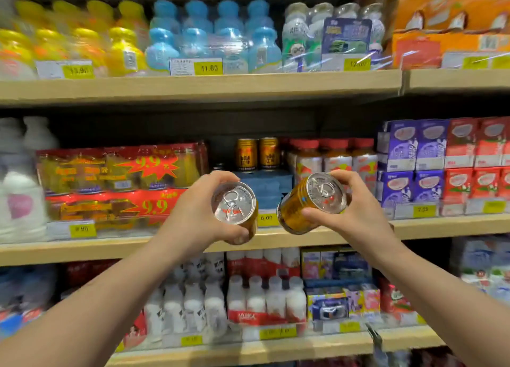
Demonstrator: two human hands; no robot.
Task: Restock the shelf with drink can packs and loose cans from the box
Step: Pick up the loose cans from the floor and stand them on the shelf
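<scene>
Two small gold metal drink cans with silver pull-tab lids are held up in front of a shop shelf, one in each hand, their lids tilted toward the viewer. The left hand (198,215) curls its fingers and thumb around the left gold can (236,209). The right hand (356,209) grips the right gold can (309,204), which leans toward the left one; the two cans are near each other but apart. Just beyond the hands, between them, a stack of blue packs (265,186) sits on the pale wooden shelf (276,238), with two more upright gold cans (258,153) on top. Left of the left hand lie red-wrapped packs (116,179) marked 9.9.
</scene>
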